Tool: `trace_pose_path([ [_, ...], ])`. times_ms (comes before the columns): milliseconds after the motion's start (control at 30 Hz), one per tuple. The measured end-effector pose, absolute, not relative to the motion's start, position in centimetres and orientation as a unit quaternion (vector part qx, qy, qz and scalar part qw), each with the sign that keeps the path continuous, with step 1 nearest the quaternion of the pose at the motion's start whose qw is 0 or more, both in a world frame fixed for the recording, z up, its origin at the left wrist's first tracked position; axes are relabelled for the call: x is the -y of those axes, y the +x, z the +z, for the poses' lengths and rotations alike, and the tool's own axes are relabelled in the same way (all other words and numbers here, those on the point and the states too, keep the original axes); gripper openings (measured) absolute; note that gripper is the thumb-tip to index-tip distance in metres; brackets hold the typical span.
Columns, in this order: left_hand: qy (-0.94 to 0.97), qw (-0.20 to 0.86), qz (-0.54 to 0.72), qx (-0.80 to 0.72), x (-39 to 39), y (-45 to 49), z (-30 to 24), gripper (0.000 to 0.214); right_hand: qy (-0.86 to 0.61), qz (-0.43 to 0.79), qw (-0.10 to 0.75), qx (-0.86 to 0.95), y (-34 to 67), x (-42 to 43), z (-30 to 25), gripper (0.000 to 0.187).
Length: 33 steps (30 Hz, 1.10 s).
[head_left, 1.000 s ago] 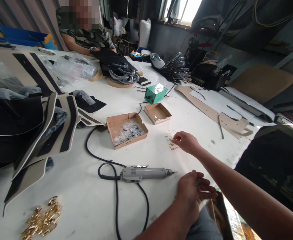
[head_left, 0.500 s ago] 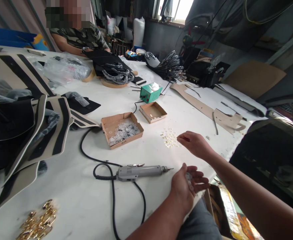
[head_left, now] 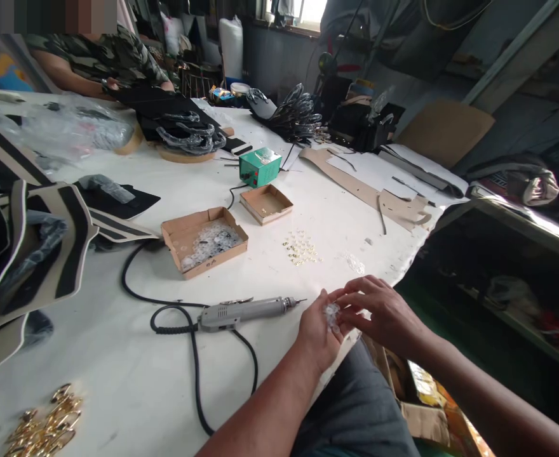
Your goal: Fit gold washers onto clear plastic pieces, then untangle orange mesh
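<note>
My left hand [head_left: 318, 330] is cupped palm up near the table's front edge, closed around a small heap of clear plastic washers [head_left: 331, 313]. My right hand [head_left: 379, 311] reaches over it from the right, its bent fingers touching the heap; whatever the fingertips pinch is hidden. Just left of my hands lies a grey electric screwdriver [head_left: 248, 312], its bit pointing at them. Beyond it, small gold rings [head_left: 301, 247] are spread in loose rows. Some clear washers [head_left: 354, 263] lie on the table past my right hand.
A cardboard tray [head_left: 215, 257] holds more clear washers; a smaller tray [head_left: 272, 219] holds a few gold bits. Behind stands a green power box [head_left: 260, 166]. A black cable [head_left: 195, 368] loops across the table. Gold clasps [head_left: 46, 422] lie front left; striped bag panels [head_left: 65, 254] lie left. A co-worker [head_left: 98, 63] sits opposite.
My right hand has come back from the gold rings to the washers in my left palm. My left fingers have curled inward. The view has swung right.
</note>
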State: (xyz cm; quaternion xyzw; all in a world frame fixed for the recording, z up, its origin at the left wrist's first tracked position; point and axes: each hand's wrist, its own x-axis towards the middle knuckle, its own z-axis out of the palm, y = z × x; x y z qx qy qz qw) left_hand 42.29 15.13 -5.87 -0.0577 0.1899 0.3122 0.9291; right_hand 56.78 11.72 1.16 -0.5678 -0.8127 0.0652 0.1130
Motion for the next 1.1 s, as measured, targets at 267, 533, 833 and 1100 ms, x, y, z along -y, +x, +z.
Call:
trace_pose_path([
  [267,-0.083,0.922,0.329,-0.185,-15.0,42.5,-6.2,0.029,-0.566,0.047,0.078,0.820,56.3,-13.2,0.5,0.015],
  [533,-0.071,0.924,0.324,-0.191,-15.1,42.5,-6.0,0.036,-0.584,0.093,0.109,0.799,56.5,-14.2,1.3,0.014],
  [833,-0.049,0.925,0.308,-0.218,-14.9,42.4,-6.0,0.040,-0.641,0.156,0.217,0.720,54.9,-22.1,0.5,0.019],
  [1100,-0.061,0.925,0.304,-0.219,-14.9,42.8,-6.5,0.041,-0.670,0.122,0.150,0.716,52.2,-29.6,-2.4,0.015],
])
